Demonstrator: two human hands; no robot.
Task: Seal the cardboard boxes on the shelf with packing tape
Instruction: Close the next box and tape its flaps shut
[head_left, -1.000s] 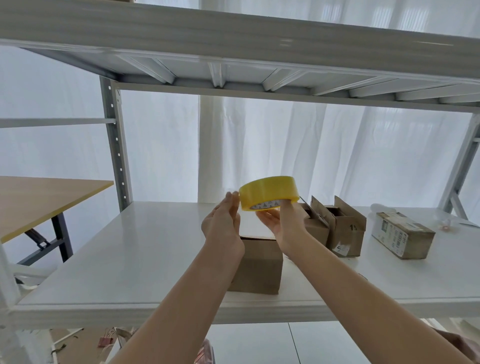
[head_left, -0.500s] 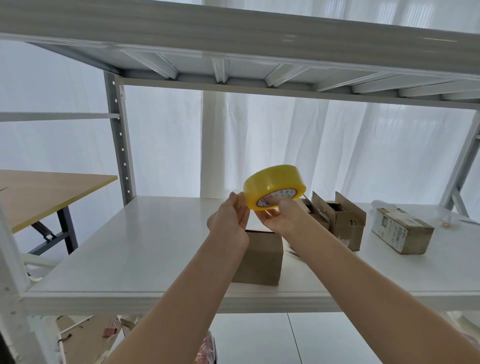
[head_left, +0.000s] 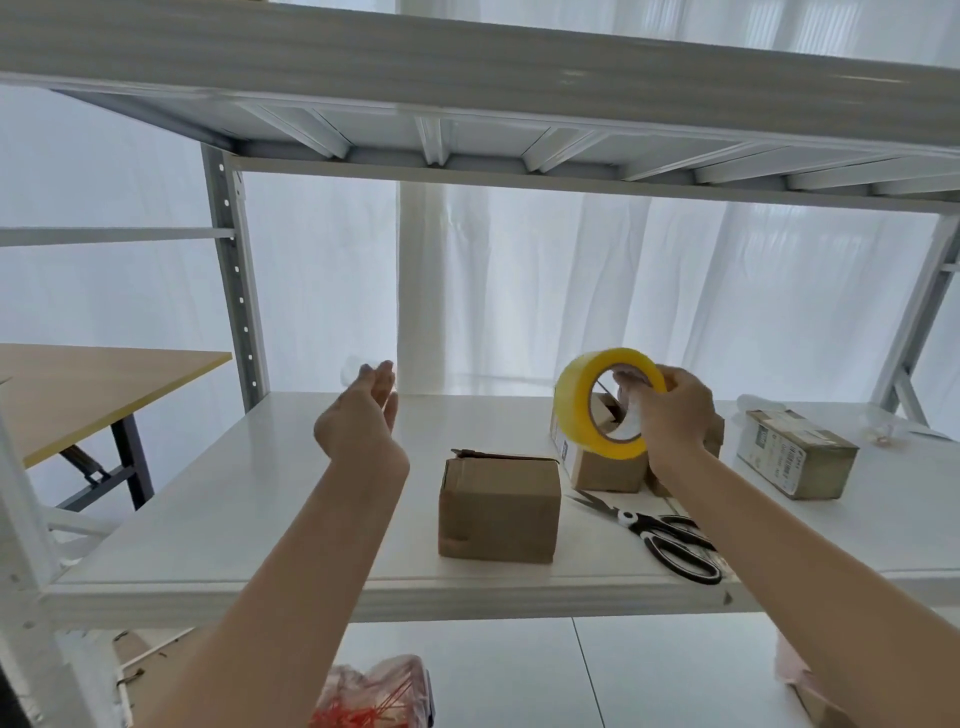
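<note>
The right hand (head_left: 675, 415) has its grip closed on the yellow tape roll (head_left: 570, 410), with its fingers (head_left: 631, 379) curled through the hole in the middle. The roll is up in the air, standing on its edge, right at the grip. Below the grip and a bit to its left, 1 cardboard box (head_left: 498, 512) sits on the white shelf (head_left: 234, 509), and its top flaps are not flat. Just under the roll is a 2nd box (head_left: 602, 470), partly hidden by the roll. A 3rd box (head_left: 797, 452) lies to the right of the grip. The scissors (head_left: 667, 540) lie below the grip, partly under the arm. The left hand (head_left: 363, 423) is raised well left of the grip, with its fingers straight and close together. Something faint and clear shows by its fingertips. I cannot tell if it is tape, or if that hand pinches it.
</note>
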